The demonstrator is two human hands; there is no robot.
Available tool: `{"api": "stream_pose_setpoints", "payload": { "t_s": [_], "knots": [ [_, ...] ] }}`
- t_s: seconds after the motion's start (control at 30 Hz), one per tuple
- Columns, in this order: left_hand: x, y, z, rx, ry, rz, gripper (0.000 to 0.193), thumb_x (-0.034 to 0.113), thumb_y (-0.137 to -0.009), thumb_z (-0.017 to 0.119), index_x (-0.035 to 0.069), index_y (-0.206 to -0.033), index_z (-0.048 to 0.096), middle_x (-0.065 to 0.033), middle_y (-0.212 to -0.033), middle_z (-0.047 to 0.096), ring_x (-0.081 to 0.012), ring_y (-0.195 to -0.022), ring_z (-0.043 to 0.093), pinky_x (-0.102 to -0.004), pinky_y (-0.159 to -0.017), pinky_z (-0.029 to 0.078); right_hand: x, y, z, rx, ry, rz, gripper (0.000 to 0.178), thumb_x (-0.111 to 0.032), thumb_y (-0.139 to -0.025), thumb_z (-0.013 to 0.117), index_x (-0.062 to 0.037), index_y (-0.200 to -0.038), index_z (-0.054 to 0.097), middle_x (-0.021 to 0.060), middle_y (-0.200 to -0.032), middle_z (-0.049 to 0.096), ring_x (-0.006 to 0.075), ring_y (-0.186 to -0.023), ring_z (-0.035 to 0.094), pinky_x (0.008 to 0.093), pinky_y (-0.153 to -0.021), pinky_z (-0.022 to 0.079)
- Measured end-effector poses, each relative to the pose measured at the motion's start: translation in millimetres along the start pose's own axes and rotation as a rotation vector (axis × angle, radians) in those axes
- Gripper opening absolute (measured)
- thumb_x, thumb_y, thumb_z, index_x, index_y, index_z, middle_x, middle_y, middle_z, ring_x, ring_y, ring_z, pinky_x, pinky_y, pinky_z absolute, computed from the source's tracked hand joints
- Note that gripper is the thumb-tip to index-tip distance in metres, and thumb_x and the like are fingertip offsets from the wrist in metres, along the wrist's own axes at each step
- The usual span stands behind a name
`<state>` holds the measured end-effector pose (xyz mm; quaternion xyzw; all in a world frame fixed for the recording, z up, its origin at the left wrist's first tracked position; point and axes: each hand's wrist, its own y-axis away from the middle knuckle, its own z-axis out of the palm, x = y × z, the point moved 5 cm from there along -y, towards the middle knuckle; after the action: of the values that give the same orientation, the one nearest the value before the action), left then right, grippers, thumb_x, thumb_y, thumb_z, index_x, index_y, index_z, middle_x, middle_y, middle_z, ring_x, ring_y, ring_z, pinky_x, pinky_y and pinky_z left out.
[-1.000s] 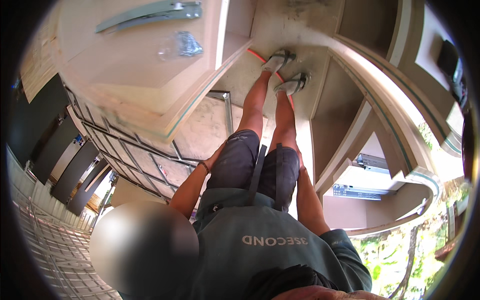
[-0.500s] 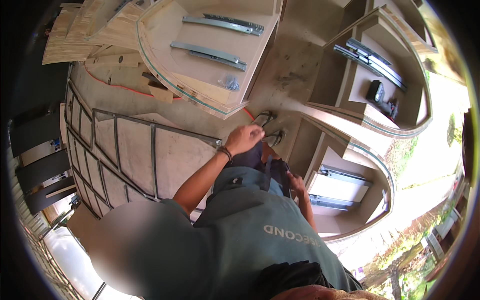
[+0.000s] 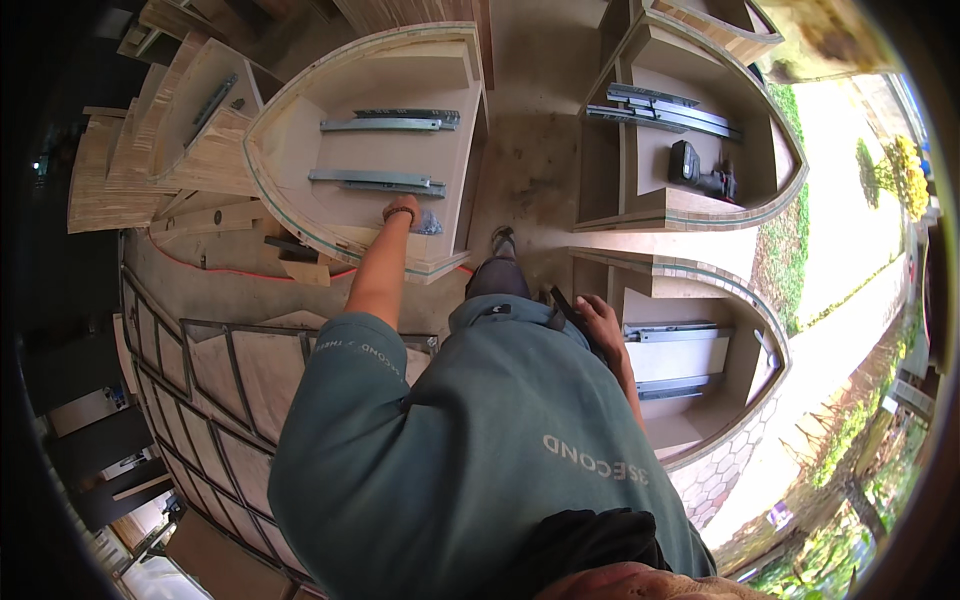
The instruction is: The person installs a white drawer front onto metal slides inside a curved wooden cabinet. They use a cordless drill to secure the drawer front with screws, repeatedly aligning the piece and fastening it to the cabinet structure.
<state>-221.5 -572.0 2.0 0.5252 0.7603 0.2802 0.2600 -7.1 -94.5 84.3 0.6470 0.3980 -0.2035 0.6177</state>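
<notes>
My left hand (image 3: 402, 206) reaches into the curved wooden cabinet (image 3: 262, 190) ahead on the left. It is beside a clear plastic bag (image 3: 430, 224) of small bluish parts and just below a metal drawer slide (image 3: 375, 180). The back of the hand hides its fingers, so I cannot tell whether it touches the bag. A second pair of slides (image 3: 385, 124) lies farther up in the cabinet. My right hand (image 3: 602, 322) is low at my right side, fingers curled against a dark, flat, elongated thing (image 3: 566, 304) whose kind is unclear.
To the right stand two more curved cabinets, one holding slides (image 3: 665, 112) and a black cordless tool (image 3: 700, 172), the nearer one holding slides (image 3: 675, 332). A dark metal frame (image 3: 235, 375) lies at left. An orange cord (image 3: 225, 271) runs across the floor.
I have moved forward to the left cabinet. My left hand has gone from in front of my body down into it, beside the bag. My right hand stays at my side.
</notes>
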Motion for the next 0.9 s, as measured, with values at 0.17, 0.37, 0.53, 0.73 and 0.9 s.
{"api": "stream_pose_setpoints", "payload": {
  "t_s": [0.17, 0.37, 0.53, 0.73, 0.9],
  "knots": [
    [-6.4, -15.3, 11.0, -0.054, 0.187, -0.104, 0.014, 0.01, -0.086, 0.066, 0.004, -0.095, 0.076, -0.0095, -0.087, 0.077, -0.0217, -0.087, 0.076, -0.0381, -0.081, 0.059, -30.0, -23.0, -1.4, 0.098, -0.126, 0.058, 0.047, -0.037, -0.099, 0.063, 0.0037, -0.122, 0.066, 0.0175, -0.11, 0.072, 0.0231, -0.106, 0.066, 0.0351, -0.094, 0.049],
    [11.3, -14.6, 24.9, 0.026, 0.052, -0.045, 0.017, 0.016, -0.086, 0.069, 0.008, -0.099, 0.077, -0.0113, -0.101, 0.076, -0.0258, -0.1, 0.073, -0.0395, -0.086, 0.059, -109.0, -62.1, -0.2, 0.131, 0.11, -0.067, 0.048, -0.038, -0.099, 0.062, 0.0037, -0.122, 0.065, 0.0186, -0.108, 0.072, 0.0252, -0.105, 0.067, 0.0364, -0.092, 0.05],
    [13.9, -37.6, 33.4, 0.006, 0.023, -0.031, 0.025, 0.019, -0.086, 0.069, 0.011, -0.108, 0.076, -0.0148, -0.12, 0.071, -0.0307, -0.116, 0.067, -0.0428, -0.094, 0.056, -167.3, -87.0, 0.3, 0.085, 0.132, -0.057, 0.046, -0.038, -0.098, 0.062, 0.0018, -0.121, 0.066, 0.0193, -0.109, 0.072, 0.0273, -0.104, 0.068, 0.0368, -0.092, 0.051],
    [-0.9, -16.9, 20.0, 0.052, -0.082, 0.011, 0.023, 0.018, -0.094, 0.059, 0.012, -0.108, 0.077, -0.0136, -0.116, 0.073, -0.03, -0.109, 0.07, -0.0422, -0.09, 0.057, -232.1, -121.1, -58.7, 0.161, 0.226, -0.19, 0.049, -0.042, -0.098, 0.063, 0.0013, -0.121, 0.066, 0.0194, -0.11, 0.072, 0.0282, -0.103, 0.07, 0.0378, -0.089, 0.053],
    [-18.0, -20.6, 13.4, -0.031, 0.012, -0.037, 0.025, 0.026, -0.087, 0.068, 0.008, -0.101, 0.078, -0.0161, -0.109, 0.074, -0.0318, -0.106, 0.071, -0.0425, -0.089, 0.057, -240.8, -175.7, -161.6, 0.361, 0.008, -0.166, 0.043, -0.035, -0.098, 0.066, -0.0002, -0.123, 0.066, 0.0104, -0.103, 0.071, 0.0176, -0.093, 0.069, 0.0315, -0.077, 0.055]
  ]
}}
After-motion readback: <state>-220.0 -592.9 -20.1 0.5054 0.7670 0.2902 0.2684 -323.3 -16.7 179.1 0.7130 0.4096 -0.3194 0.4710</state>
